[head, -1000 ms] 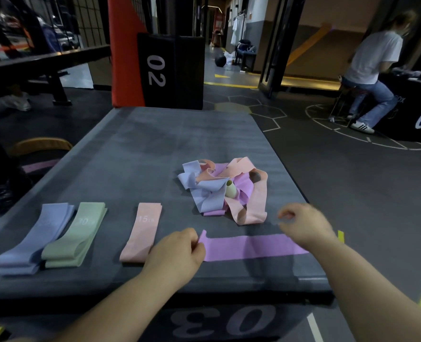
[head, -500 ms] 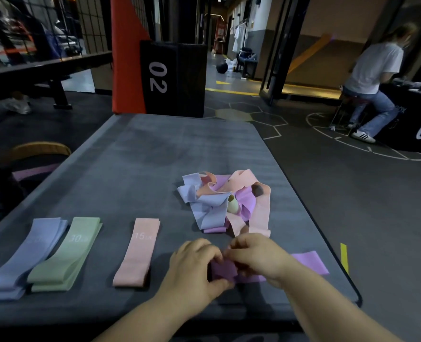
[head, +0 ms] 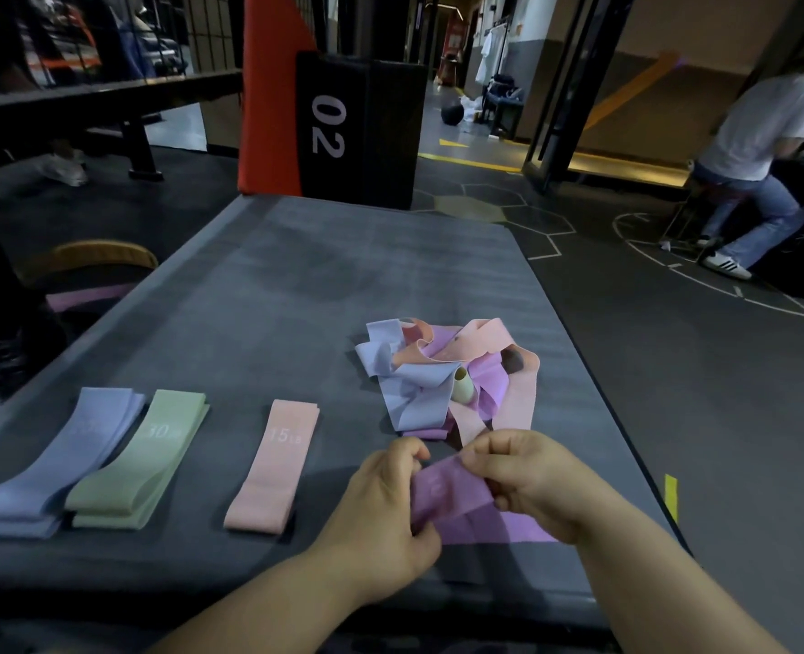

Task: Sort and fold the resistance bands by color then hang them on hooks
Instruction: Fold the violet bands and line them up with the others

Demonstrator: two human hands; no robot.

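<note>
A purple resistance band [head: 456,505] lies doubled over at the near edge of the grey padded platform [head: 296,295]. My left hand [head: 385,507] pinches its left side and my right hand [head: 527,479] pinches its top fold. Just beyond my hands sits a tangled pile of bands [head: 447,375] in blue, pink and purple. To the left, folded bands lie in a row: a blue stack [head: 60,460], a green stack [head: 140,464] and a pink band [head: 275,464] marked 15 LB.
A black box marked 02 [head: 357,134] and an orange pad [head: 268,96] stand past the platform's far end. A person in a white shirt [head: 758,148] sits on a stool at the right. Dark floor with a yellow tape mark [head: 671,498] runs along the right.
The purple band lay stretched flat between my hands a second ago. My right hand has brought its end over to the left, so the band is now doubled and both hands hold it together.
</note>
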